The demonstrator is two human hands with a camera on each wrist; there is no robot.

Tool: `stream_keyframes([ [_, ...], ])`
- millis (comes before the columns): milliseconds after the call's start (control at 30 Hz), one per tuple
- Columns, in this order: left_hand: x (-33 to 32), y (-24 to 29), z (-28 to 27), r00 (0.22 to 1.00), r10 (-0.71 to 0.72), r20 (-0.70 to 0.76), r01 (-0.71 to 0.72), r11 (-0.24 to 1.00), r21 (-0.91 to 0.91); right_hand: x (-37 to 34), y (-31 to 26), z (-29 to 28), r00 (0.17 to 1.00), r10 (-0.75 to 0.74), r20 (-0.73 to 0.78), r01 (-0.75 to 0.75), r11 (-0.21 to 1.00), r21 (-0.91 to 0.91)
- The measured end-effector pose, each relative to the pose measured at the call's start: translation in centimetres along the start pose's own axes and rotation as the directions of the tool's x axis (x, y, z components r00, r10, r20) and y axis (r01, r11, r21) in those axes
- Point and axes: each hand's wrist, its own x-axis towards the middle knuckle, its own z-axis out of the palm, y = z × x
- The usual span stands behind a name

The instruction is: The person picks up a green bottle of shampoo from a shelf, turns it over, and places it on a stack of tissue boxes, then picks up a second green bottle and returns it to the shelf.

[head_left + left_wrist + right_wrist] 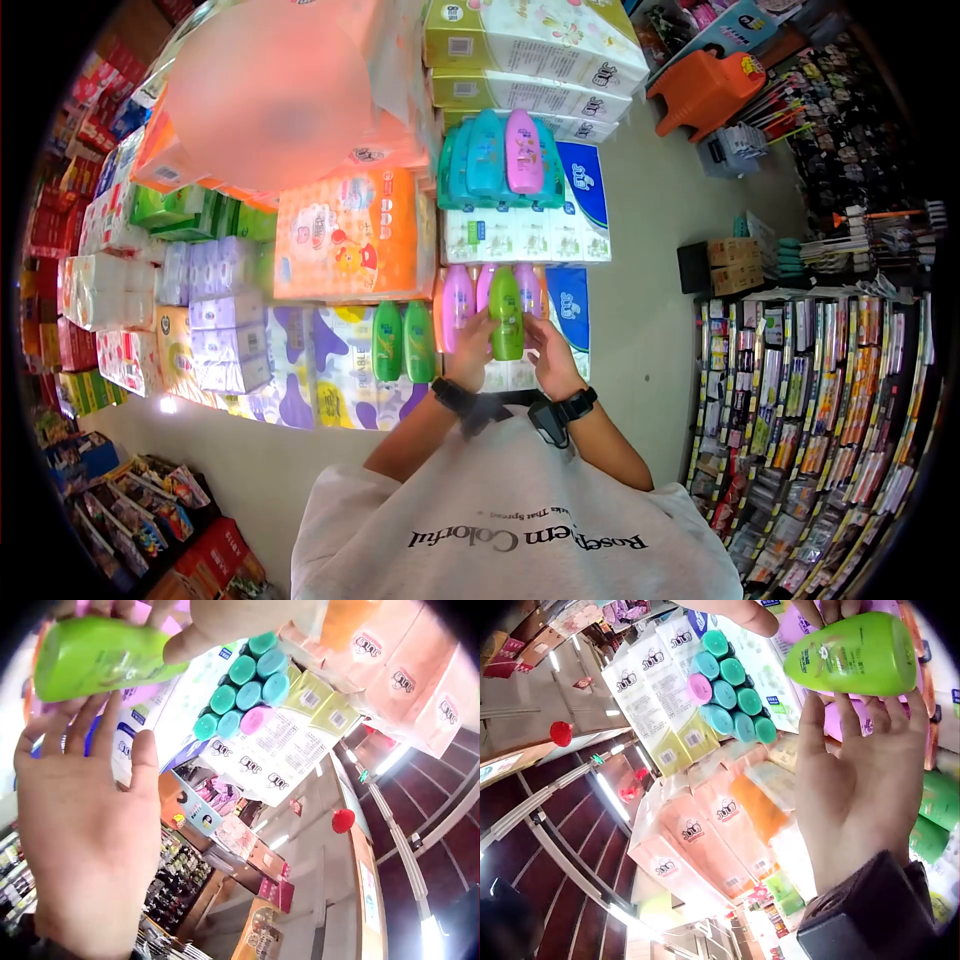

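A lime green shampoo bottle is upright between my two hands, label side toward me. On its left side, my left hand holds it with fingers reaching behind and their tips hidden, thumb spread away from it. From the opposite side my right hand holds the bottle, its fingers also passing behind it; in the left wrist view the right thumb overlaps the bottle's narrower end. Close behind stand several pink bottles, partly covered by my hands.
Two darker green bottles stand on a pack to the left. Farther back, teal bottles with a pink one top a white tissue pack. Orange packs rise at left; a rack of small goods stands right.
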Motion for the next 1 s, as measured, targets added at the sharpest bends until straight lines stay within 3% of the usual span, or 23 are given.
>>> stream_keyframes([
  [67,-0.7,0.3,0.7,0.997,-0.020,-0.080,0.020,1.000,0.002,0.0,0.2,-0.3,1.000,-0.019,0.017,0.019,1.000,-0.013],
  [167,-0.6,0.1,0.3,1.000,0.005,-0.001,-0.005,1.000,-0.029,0.0,0.7,-0.3,0.979,-0.143,0.143,0.147,0.989,-0.023],
  [200,-0.9,0.7,1.1,0.997,0.018,-0.077,-0.015,0.999,0.039,-0.6,0.4,0.2,0.989,-0.123,0.085,0.130,0.988,-0.078],
  [333,2.5,-1.4,-0.5,0.982,0.190,-0.020,-0.189,0.981,0.044,-0.3,1.6,0.3,0.994,-0.112,0.014,0.113,0.993,-0.035],
  [433,2.0,-0.8,-0.7,0.974,0.217,0.067,-0.219,0.975,0.024,-0.4,1.9,-0.2,0.975,-0.207,0.075,0.200,0.976,0.088],
  [600,-1.6,1.3,0.6,0.927,0.319,0.195,-0.338,0.938,0.072,-3.1,0.4,-0.4,0.976,-0.114,0.184,0.105,0.993,0.057],
  [733,-2.5,2.0,2.3,0.934,0.223,0.280,-0.275,0.948,0.162,-4.8,0.4,-1.4,0.968,-0.184,0.173,0.178,0.983,0.048],
  [1000,-0.4,2.1,5.8,0.826,0.055,0.561,-0.305,0.881,0.363,-7.6,0.8,-6.1,0.941,-0.336,0.043,0.331,0.938,0.100],
])
